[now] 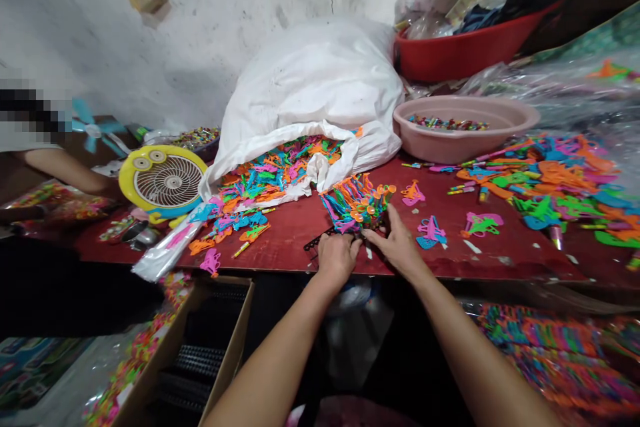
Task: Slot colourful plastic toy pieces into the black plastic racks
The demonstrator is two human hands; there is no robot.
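Near the table's front edge stands a black perforated plastic rack (314,241), filled with rows of small plastic pieces (357,203) in orange, green, blue and pink. My left hand (337,257) has its fingers curled over the rack's near side. At the rack's right end, my right hand (400,248) grips it, thumb in front and forefinger along the side. Part of the rack is hidden behind the hands. A few loose plastic figures, such as a pink and green one (483,223), lie to the right of my right hand.
Behind the rack, a large white sack (310,73) spills coloured pieces. A yellow fan (173,181) stands left, a pink basin (465,140) right. More pieces (560,173) are heaped at right. Below the edge, a cardboard box (240,327) holds black racks. Another person's arm (70,170) is at left.
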